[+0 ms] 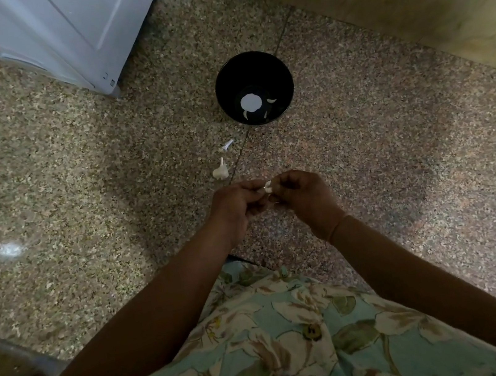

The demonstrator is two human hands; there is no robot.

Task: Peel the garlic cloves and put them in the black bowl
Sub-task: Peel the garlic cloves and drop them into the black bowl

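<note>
Held: our left hand (236,204) and right hand (301,194) pinch one garlic clove (267,187) between them. On speckled floor (77,182): garlic bulb (220,171); black bowl (254,88) beyond it.

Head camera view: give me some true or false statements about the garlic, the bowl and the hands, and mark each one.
1. The black bowl stands on the floor. True.
2. The left hand and right hand pinch a garlic clove between them. True.
3. The garlic bulb lies inside the bowl. False: it lies on the floor, between bowl and hands.
4. The bowl is empty. False: pale pieces lie at its bottom.
</note>
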